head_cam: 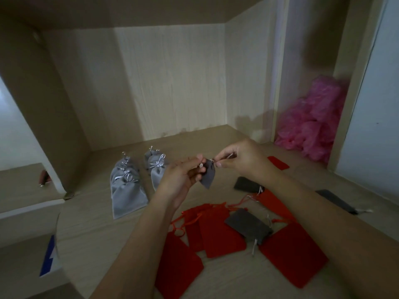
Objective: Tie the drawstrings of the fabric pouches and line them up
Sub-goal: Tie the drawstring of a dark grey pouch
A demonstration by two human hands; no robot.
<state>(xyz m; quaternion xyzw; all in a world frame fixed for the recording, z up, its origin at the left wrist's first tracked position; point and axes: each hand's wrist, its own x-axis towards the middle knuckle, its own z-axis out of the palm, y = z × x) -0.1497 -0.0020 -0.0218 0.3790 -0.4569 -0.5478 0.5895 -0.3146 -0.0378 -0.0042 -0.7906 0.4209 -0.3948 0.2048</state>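
A small dark grey pouch (208, 173) hangs in the air between my hands, above the wooden shelf. My left hand (183, 175) pinches one drawstring end at its mouth. My right hand (239, 157) pinches the other end and pulls it to the right. Two rows of tied light grey pouches lie on the shelf: a longer row (126, 186) at the left and a shorter row (156, 167) just behind my left hand. Untied red pouches (218, 231) and a dark grey pouch (248, 227) lie scattered under my forearms.
Another dark grey pouch (246, 184) and a red pouch (278, 162) lie to the right of my hands. A crumpled pink plastic bag (313, 121) fills the right corner. The wooden shelf (90, 216) is walled at the back and at the left.
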